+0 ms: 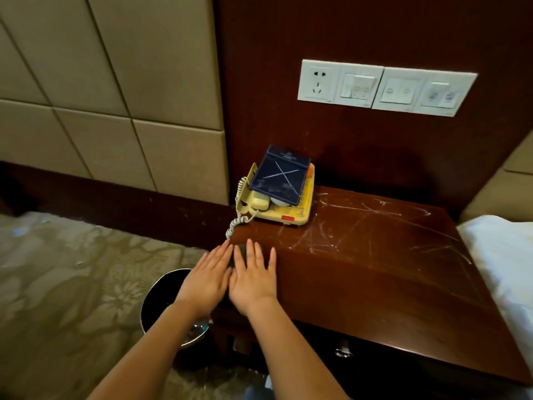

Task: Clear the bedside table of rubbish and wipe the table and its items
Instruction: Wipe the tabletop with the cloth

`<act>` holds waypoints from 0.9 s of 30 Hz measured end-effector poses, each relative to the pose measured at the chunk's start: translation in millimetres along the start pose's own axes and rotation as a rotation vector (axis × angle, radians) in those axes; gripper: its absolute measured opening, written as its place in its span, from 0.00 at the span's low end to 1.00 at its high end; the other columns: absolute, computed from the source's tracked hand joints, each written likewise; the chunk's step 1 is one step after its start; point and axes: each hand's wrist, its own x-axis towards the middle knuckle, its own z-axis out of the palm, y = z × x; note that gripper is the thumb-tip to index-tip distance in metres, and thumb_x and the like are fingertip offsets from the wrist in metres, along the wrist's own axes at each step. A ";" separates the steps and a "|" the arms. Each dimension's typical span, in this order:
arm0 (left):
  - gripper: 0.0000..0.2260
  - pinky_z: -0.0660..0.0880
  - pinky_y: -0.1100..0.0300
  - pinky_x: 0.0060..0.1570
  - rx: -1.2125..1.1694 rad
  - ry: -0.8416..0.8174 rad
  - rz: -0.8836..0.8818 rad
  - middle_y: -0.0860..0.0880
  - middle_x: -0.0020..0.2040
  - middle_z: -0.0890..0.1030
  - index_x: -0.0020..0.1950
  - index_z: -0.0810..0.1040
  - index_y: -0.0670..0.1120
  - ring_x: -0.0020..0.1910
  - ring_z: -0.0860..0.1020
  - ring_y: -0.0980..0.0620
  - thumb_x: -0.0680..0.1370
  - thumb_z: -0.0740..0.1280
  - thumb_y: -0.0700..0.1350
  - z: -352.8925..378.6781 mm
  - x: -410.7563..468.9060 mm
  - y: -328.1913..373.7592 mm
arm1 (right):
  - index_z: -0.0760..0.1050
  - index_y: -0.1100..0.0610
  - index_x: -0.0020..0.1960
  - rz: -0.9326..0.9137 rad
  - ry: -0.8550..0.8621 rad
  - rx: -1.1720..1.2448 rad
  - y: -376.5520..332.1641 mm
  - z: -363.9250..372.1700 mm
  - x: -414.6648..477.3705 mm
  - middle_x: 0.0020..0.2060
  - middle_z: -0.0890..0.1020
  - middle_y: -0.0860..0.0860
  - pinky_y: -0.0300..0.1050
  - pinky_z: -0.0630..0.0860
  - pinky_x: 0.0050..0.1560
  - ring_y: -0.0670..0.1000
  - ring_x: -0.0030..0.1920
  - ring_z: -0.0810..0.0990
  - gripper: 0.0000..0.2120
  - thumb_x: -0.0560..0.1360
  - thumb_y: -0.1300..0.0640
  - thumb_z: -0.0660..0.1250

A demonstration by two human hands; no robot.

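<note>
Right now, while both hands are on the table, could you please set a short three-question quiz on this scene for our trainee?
1. True or false: the dark blue pad lies on top of the yellow telephone.
2. Where does the bin stand relative to the bedside table? A on it; B on the carpet to its left; C behind it.
3. Fill in: the left hand and right hand lie flat, fingers straight, at the table's front-____ corner.
Key: 1 true; 2 B; 3 left.
</note>
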 end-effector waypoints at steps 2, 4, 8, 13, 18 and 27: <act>0.39 0.36 0.65 0.70 -0.040 0.006 -0.023 0.52 0.78 0.47 0.78 0.46 0.48 0.74 0.41 0.61 0.68 0.29 0.61 0.6 -1.5 -12.0 | 0.41 0.52 0.78 -0.030 0.003 -0.005 -8.8 0.2 5.5 0.77 0.40 0.55 0.63 0.33 0.72 0.55 0.77 0.38 0.26 0.82 0.48 0.42; 0.39 0.36 0.64 0.70 -0.017 -0.003 -0.025 0.52 0.78 0.46 0.78 0.46 0.47 0.72 0.39 0.62 0.69 0.29 0.60 1.1 -1.0 -15.8 | 0.41 0.51 0.78 -0.044 0.002 0.003 -9.8 0.0 7.3 0.77 0.41 0.55 0.64 0.33 0.72 0.54 0.77 0.38 0.26 0.82 0.48 0.42; 0.36 0.37 0.63 0.71 -0.001 -0.007 -0.052 0.50 0.78 0.44 0.78 0.44 0.46 0.74 0.40 0.58 0.72 0.31 0.60 4.2 -4.1 -3.0 | 0.41 0.50 0.78 -0.052 -0.004 0.029 -0.5 0.6 -2.4 0.77 0.40 0.53 0.66 0.33 0.71 0.52 0.77 0.37 0.25 0.82 0.48 0.41; 0.31 0.49 0.58 0.72 0.110 0.008 -0.014 0.44 0.75 0.60 0.74 0.61 0.39 0.74 0.61 0.49 0.77 0.41 0.54 14.2 -15.3 46.1 | 0.41 0.49 0.78 -0.026 -0.004 0.066 40.8 2.2 -43.1 0.77 0.39 0.50 0.66 0.32 0.70 0.50 0.76 0.36 0.25 0.82 0.48 0.41; 0.25 0.63 0.54 0.68 0.110 0.020 0.166 0.42 0.64 0.76 0.62 0.77 0.38 0.63 0.76 0.47 0.77 0.51 0.50 29.8 -3.6 143.7 | 0.40 0.48 0.78 0.113 0.028 0.079 126.2 2.8 -95.1 0.77 0.38 0.49 0.63 0.31 0.71 0.49 0.76 0.36 0.26 0.81 0.46 0.37; 0.25 0.35 0.56 0.73 0.110 -0.065 0.437 0.46 0.78 0.40 0.77 0.41 0.42 0.77 0.39 0.51 0.83 0.42 0.51 67.0 11.2 363.2 | 0.41 0.47 0.78 0.468 0.132 0.074 304.0 8.0 -213.4 0.77 0.41 0.47 0.61 0.33 0.71 0.48 0.77 0.39 0.44 0.63 0.42 0.22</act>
